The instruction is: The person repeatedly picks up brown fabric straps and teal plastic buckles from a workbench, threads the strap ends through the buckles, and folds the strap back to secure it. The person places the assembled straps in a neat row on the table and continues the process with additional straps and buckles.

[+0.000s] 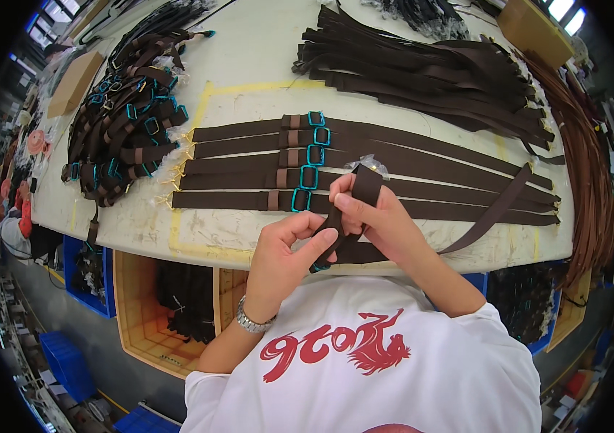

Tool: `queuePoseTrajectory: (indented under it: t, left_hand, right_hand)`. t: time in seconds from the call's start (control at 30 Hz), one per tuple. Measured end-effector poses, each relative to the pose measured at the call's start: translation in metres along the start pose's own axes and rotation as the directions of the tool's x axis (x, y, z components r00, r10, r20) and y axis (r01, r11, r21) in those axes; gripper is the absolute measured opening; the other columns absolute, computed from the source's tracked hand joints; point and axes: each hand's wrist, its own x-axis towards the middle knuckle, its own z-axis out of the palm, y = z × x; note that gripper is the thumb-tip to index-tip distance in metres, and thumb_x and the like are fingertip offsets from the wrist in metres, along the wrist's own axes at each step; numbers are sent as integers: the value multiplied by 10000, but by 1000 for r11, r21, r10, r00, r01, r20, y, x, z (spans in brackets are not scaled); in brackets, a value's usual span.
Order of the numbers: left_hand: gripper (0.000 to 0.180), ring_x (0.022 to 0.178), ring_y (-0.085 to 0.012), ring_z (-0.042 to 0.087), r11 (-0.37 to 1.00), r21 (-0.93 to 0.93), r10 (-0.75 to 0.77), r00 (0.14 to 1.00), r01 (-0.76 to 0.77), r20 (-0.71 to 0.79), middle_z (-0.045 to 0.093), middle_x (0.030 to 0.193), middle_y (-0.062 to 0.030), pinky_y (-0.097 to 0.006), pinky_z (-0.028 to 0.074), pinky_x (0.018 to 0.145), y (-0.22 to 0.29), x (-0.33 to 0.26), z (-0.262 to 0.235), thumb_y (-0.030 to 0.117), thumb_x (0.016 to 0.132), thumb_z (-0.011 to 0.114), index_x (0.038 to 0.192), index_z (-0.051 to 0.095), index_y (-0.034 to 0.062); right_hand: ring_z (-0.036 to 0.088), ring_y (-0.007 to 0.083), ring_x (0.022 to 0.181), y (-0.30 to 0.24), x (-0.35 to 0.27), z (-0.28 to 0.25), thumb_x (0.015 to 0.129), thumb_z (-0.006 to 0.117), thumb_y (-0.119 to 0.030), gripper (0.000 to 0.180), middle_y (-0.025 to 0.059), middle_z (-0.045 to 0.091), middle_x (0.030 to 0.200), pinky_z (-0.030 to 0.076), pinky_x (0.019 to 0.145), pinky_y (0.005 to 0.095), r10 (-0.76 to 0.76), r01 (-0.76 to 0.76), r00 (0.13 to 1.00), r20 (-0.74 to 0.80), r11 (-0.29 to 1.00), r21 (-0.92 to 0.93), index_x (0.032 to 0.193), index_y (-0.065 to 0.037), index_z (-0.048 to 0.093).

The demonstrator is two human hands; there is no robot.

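**Soft brown strap, pinched in both hands above the table edge**

The brown webbing strap [364, 189] is folded over between my two hands, just in front of my chest and above the near edge of the white table [249, 72]. I judge it light, limp and slightly grippy: it droops wherever it is unsupported, its long tail trailing right across the table. Best held close to the fold, flat between thumb and fingers. My right hand [375, 216] is closed around the upper loop; my left hand [285, 252] pinches the lower part near a teal buckle [321, 265]. Just beyond lie five finished straps [422, 180] in a row, each with a teal buckle. Farther off sit a heap of buckled straps [126, 123] at left and loose strap lengths [429, 72] at the far right.
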Motion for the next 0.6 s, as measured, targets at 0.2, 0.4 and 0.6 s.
queuePoseTrajectory:
  t: [0.2,0.4,0.6]
  left_hand:
    - [155,745,-95,675,985,170,-47,995,32,90,737,853,-28,-257,521,706,-2,1,3,114,1010,763,1020,751,-40]
    - [166,703,-90,647,988,87,-143,978,130,155,717,795,-30,-252,494,659,-2,4,0,119,1010,756,949,739,-34]
    - [143,716,-86,650,985,71,-164,974,154,154,725,821,-32,-251,499,665,-4,4,-3,112,1018,740,969,736,-22]
  right_hand:
    - [680,280,1155,4,-1,7,1168,535,-282,235,86,679,1059,558,1043,453,33,-44,999,40,955,293,1234,-62,586]
    - [640,383,1369,-3,-6,12,1191,453,-343,322,246,707,1357,550,1134,539,92,-97,995,32,921,376,1205,-59,605]
    - [696,306,1271,2,-6,16,1196,420,-397,403,225,703,1392,612,1004,438,99,-99,995,15,934,343,1267,-56,624]
